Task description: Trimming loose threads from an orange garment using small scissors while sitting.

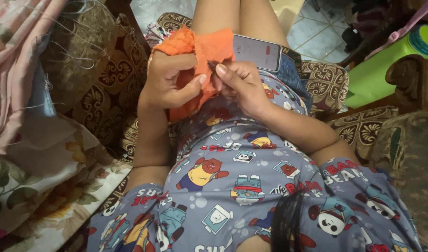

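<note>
Orange cloth point(209, 60): held on the lap, bunched, long axis running from the upper knees down toward the belly. Left hand point(169, 79) closed on its left side, thumb pressing the fabric. Right hand point(239, 81) pinches narrow at a dark needle-like point on the cloth. Phone point(257, 51) lies just right, screen up, on the thigh. Green container point(386, 70) well apart at right

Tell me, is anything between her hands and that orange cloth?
Nothing visible. The left hand and right hand both pinch the orange cloth directly; the phone lies just behind it on the lap.
</note>
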